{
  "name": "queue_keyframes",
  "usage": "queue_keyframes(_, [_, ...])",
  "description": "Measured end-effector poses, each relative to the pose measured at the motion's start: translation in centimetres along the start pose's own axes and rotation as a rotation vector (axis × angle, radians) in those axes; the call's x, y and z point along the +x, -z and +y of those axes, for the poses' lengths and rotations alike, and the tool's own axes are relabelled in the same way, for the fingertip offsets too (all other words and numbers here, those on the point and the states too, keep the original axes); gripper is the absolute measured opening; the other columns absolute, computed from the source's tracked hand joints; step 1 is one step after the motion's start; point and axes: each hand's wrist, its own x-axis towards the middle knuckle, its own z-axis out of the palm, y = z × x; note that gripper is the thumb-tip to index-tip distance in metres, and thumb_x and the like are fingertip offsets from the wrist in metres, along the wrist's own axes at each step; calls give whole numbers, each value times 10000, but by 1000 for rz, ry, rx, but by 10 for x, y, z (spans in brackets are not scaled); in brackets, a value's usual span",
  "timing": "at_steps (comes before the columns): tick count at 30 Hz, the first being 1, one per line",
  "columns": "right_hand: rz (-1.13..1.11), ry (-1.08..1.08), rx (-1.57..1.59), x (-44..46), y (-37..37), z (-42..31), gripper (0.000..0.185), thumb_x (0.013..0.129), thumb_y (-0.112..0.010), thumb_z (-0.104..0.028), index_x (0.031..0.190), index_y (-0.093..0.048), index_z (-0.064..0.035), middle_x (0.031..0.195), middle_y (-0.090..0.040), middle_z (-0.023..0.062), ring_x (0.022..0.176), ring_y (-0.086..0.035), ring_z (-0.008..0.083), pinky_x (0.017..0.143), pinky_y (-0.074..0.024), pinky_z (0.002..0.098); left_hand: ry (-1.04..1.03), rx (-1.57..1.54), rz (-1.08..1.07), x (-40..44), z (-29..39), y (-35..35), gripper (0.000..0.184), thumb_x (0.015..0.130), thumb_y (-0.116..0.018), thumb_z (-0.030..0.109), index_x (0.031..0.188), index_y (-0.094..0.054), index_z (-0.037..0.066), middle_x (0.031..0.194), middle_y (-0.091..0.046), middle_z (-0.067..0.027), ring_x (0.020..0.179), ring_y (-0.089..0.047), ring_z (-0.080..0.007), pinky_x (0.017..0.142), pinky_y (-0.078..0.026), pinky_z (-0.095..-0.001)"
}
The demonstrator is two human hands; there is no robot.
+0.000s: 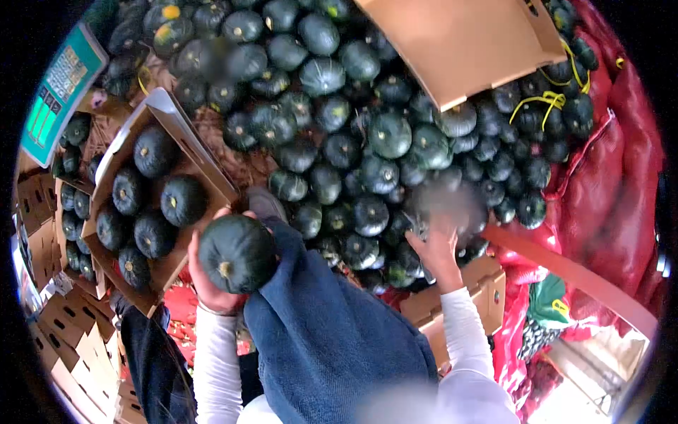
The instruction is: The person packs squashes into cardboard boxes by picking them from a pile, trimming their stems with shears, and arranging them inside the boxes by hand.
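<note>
Since a squat, smooth, round body would likely slip from a pinch, my left hand (pixel 210 293) cups the dark green kabocha squash (pixel 240 247) from beneath and along its side, that grip closed around it and the weight, I judge, on my palm. It sits in front of my navy cloth (pixel 332 325), just beside the open carton (pixel 206 168), whose tilt seems to turn the six squashes visible inside towards me. Its pale stem scar (pixel 226 268) faces up at me, slightly towards my body; the stem axis looks the shorter, so the broad width lies across my palm. My right hand (pixel 439 249) reaches over the squash heap (pixel 390 134); a blurred smudge hides its fingers, so I cannot tell whether that grip holds anything.
</note>
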Motion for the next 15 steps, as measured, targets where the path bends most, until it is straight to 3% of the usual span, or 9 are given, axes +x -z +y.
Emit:
queue_keyframes(1, [-123, -97, -12, -15, -15, 22, 934, 681, -787, -429, 1380, -343, 2, 1391, -352, 245, 1318, -276, 435, 1052, -274, 545, 0, -116, -88, -6, 0, -1, 589, 963, -365, 473, 1438, -343, 126, 1390, -454, -192, 1235, -431, -469, 969, -393, -648])
queue_keyframes(2, [-171, -105, -26, -23, -24, 28, 966, 671, -790, -443, 1391, -324, 1, 1396, -344, 248, 1320, -273, 442, 1054, -268, 556, -4, -86, -174, -9, 2, 0, 582, 966, -361, 466, 1442, -336, 133, 1432, -401, -192, 1263, -402, -467, 1004, -366, -637])
queue_keyframes(4, [-235, -108, -48, -23, -29, 25, 1030, 653, -796, -471, 1414, -287, 0, 1406, -328, 256, 1323, -268, 457, 1058, -255, 576, -83, -98, 100, -11, 5, 5, 624, 946, -399, 503, 1457, -308, 155, 1469, -337, -204, 1285, -374, -470, 1005, -337, -669])
queue_keyframes(5, [-287, -70, -89, -18, -23, 17, 1076, 621, -810, -506, 1427, -291, -17, 1386, -363, 263, 1332, -296, 424, 1092, -246, 526, -48, -163, -4, -9, 6, 3, 650, 933, -414, 526, 1461, -297, 166, 1475, -323, -209, 1290, -363, -479, 998, -328, -685])
queue_keyframes(8, [-314, 0, -57, -8, -19, 25, 1027, 571, -843, -502, 1363, -397, -23, 1314, -443, 261, 1306, -367, 381, 1085, -290, 468, 47, -213, -190, -7, 19, -2, 748, 880, -466, 606, 1469, -278, 186, 1483, -292, -232, 1314, -308, -511, 988, -300, -723])
queue_keyframes(10, [-488, -230, -61, 3, 21, -12, 914, 535, -870, -466, 1242, -502, -19, 1219, -514, 244, 1267, -428, 344, 1042, -350, 432, 66, -220, -214, -9, 28, -8, 780, 860, -488, 631, 1467, -282, 186, 1481, -289, -239, 1326, -287, -522, 988, -300, -726])
queue_keyframes(13, [-468, -88, -18, 11, -24, 53, 798, 543, -883, -373, 1152, -493, -34, 1104, -520, 165, 1051, -505, 328, 913, -422, 430, 46, -282, -207, -6, 35, -7, 755, 867, -483, 624, 1454, -303, 185, 1482, -294, -222, 1337, -287, -505, 982, -320, -719])
queue_keyframes(15, [-389, -11, 172, 6, -29, 68, 673, 573, -872, -285, 1054, -484, -20, 1037, -509, 163, 1008, -497, 321, 909, -419, 412, 47, -353, -233, -3, 35, -4, 744, 878, -453, 630, 1443, -319, 165, 1465, -324, -219, 1339, -301, -488, 988, -326, -708])
